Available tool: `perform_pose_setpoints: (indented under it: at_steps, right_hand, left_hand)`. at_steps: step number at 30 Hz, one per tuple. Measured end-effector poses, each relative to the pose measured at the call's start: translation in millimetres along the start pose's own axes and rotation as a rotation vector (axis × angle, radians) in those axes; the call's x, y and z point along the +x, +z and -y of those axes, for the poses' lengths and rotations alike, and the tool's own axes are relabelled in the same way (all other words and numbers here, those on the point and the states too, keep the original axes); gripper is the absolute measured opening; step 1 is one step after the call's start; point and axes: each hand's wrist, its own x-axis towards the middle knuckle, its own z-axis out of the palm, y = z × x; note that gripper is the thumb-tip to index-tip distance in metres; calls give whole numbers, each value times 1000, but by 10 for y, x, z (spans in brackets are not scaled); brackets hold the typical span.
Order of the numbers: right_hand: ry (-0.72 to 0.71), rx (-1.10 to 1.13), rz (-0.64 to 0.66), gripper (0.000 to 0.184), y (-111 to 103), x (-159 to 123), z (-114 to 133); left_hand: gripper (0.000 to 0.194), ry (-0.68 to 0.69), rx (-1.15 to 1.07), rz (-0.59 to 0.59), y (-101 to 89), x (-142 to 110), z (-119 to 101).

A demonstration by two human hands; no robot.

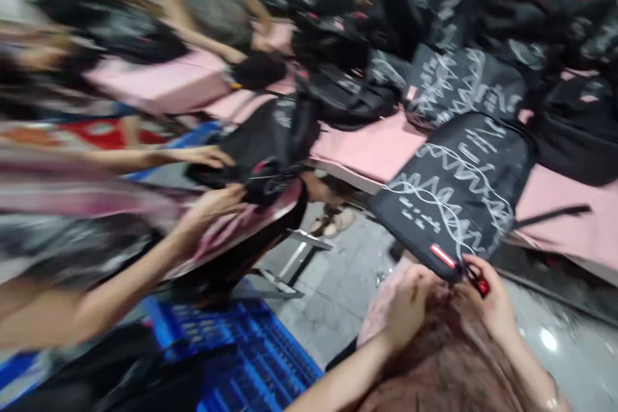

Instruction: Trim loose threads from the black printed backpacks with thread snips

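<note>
A black backpack with white scribble print and a small red tab hangs over the edge of a pink-topped table toward me. My left hand is closed on its lower edge near the red tab. My right hand pinches a small red and black tool, perhaps snips, at the bag's bottom corner. The picture is smeared by motion.
Many more black backpacks lie piled across the pink table. At the left a co-worker's hands handle another black bag. A blue plastic crate stands on the grey floor below. Another person sits at the far end.
</note>
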Motion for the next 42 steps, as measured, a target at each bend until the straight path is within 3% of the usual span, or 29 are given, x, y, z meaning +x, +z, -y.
perform_pose_setpoints:
  at_steps: [3,7,14,18,37,42]
  right_hand:
    - [147,264,52,32,-98,-53,1]
    - [352,583,112,29,-73,-220,-134]
    - [430,813,376,34,-1,-190,-160]
    - [449,828,477,38,-14,-129,-150]
    - [461,709,350,40,53,-74,-113]
    - [371,606,307,38,56,-75,-130]
  left_hand:
    - [20,11,-29,11,4,77,7]
    - [19,36,-47,33,27,82,-22]
    - [21,8,-43,1,62,34,-4]
    - [21,42,-41,-26,84,45,-36]
    - [22,146,59,44,120,10,92]
    - [20,163,39,59,124,15,103]
